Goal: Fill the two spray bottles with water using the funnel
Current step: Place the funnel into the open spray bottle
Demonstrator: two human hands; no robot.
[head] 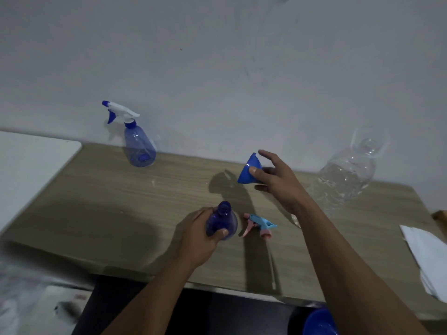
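Observation:
My left hand (202, 236) grips a dark blue spray bottle (223, 218) standing upright on the wooden table (108, 209), its neck uncapped. Just right of it lies its pink and light-blue trigger head (260, 225). My right hand (278, 181) holds a blue funnel (249, 169) tilted on its side above the table, wide mouth facing left. A second translucent blue spray bottle (139, 143) with a white and blue trigger head on stands at the back left by the wall. A large clear water bottle (348, 170) stands at the back right.
A white surface (31, 165) adjoins the table on the left. White paper or cloth (425, 252) lies at the table's right edge. A blue round object (319, 322) sits below the front edge. The wall runs right behind the table.

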